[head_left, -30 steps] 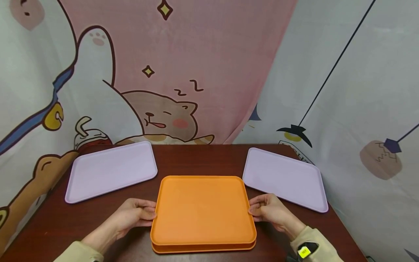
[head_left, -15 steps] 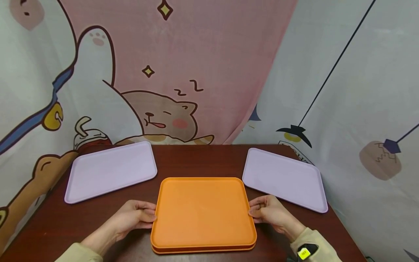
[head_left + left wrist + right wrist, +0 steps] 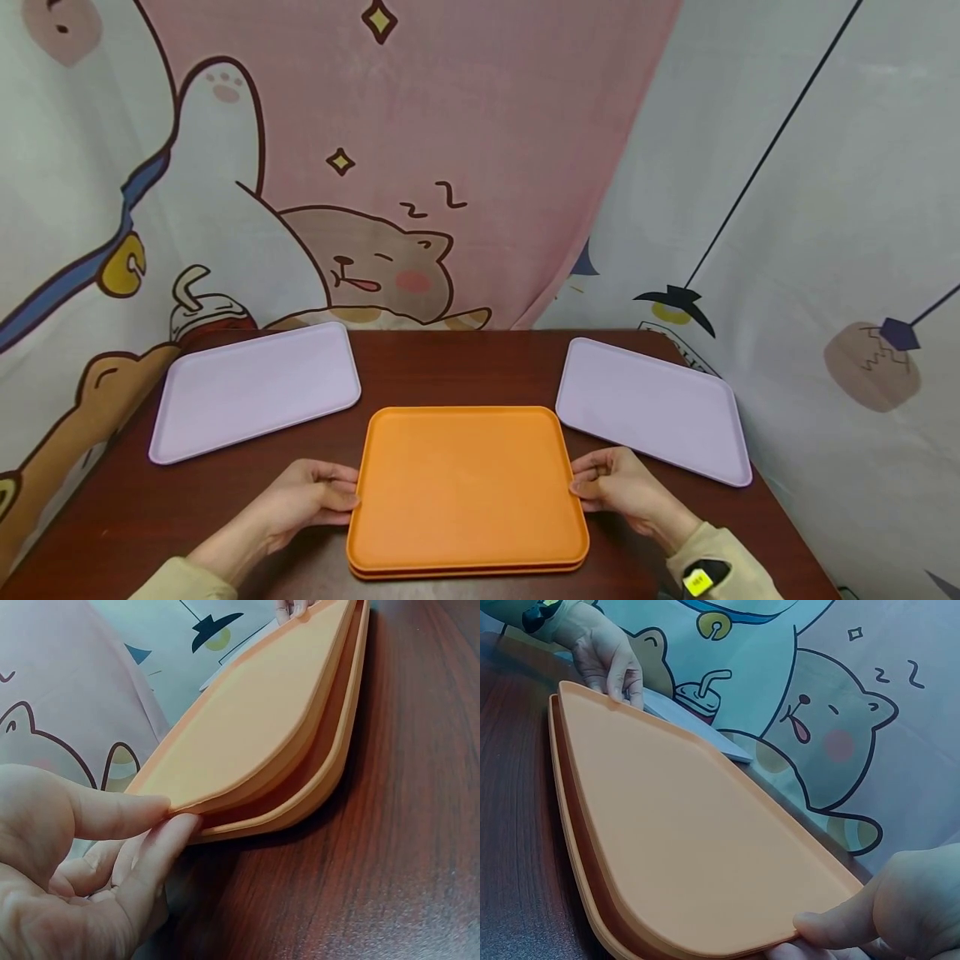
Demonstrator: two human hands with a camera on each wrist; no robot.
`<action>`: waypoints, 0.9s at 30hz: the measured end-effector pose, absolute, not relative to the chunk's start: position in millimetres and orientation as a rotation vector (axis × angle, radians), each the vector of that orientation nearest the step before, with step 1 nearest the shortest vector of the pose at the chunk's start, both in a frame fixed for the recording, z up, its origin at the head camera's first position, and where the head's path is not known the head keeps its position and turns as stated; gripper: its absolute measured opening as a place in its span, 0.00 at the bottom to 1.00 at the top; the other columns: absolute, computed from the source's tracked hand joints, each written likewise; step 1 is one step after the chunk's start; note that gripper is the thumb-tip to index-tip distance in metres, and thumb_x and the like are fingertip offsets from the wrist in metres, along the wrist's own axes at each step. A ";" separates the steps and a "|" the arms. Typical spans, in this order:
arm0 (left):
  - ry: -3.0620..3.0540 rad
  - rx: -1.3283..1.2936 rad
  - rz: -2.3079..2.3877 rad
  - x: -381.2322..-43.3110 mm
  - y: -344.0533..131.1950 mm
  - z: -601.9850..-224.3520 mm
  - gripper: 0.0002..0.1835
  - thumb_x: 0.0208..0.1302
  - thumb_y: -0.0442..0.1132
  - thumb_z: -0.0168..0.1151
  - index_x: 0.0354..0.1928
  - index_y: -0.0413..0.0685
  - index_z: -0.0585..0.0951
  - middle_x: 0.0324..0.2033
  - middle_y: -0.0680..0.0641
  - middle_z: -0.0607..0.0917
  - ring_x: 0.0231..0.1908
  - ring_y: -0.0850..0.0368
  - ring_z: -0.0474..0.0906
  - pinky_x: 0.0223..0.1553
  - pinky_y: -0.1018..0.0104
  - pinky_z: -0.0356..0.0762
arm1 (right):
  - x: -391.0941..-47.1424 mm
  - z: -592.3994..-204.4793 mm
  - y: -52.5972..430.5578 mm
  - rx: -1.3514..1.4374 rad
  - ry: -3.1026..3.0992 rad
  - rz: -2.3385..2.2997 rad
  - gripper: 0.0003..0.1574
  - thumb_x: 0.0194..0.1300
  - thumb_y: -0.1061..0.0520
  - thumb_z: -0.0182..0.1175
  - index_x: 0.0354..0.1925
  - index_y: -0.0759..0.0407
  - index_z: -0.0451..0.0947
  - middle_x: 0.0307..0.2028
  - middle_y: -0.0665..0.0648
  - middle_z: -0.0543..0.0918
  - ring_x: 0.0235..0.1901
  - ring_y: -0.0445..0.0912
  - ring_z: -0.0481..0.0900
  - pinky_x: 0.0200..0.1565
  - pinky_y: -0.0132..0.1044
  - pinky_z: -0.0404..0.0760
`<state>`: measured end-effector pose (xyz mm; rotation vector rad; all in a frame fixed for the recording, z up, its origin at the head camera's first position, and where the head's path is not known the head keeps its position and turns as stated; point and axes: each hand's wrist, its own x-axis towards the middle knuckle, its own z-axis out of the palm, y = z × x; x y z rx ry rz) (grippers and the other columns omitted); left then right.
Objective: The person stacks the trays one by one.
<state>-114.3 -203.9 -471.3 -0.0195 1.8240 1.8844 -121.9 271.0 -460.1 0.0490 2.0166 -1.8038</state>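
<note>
Two orange rectangular trays are stacked at the near middle of the table. My left hand (image 3: 307, 500) pinches the left rim of the upper orange tray (image 3: 468, 492) between thumb and fingers. On the opposite side, my right hand (image 3: 618, 490) pinches its right rim, thumb on top as the right wrist view shows. The lower orange tray (image 3: 300, 808) lies on the table, a narrow dark gap showing between its rim and the upper one. Most of its inside is hidden beneath the upper tray.
A pale lilac tray (image 3: 255, 393) lies at the back left of the dark wooden table (image 3: 457, 367), angled. Another lilac tray (image 3: 652, 410) sits at the right, its near-left corner close to the orange trays. A cartoon-printed curtain (image 3: 480, 125) hangs behind the table.
The upper orange tray has come down closer over the lower one, both hands sinking slightly with it. The visible gap at the front has narrowed. The lilac trays have stayed put.
</note>
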 end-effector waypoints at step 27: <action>1.981 -0.024 1.805 -108.8 -198.2 -468.5 0.22 0.61 0.22 0.69 0.56 0.17 0.76 0.42 0.39 0.86 0.41 0.50 0.86 0.45 0.52 0.89 | -118.2 -459.8 271.4 0.030 2.072 -1.757 0.21 0.66 0.72 0.68 0.55 0.83 0.75 0.38 0.60 0.84 0.37 0.47 0.86 0.38 0.40 0.90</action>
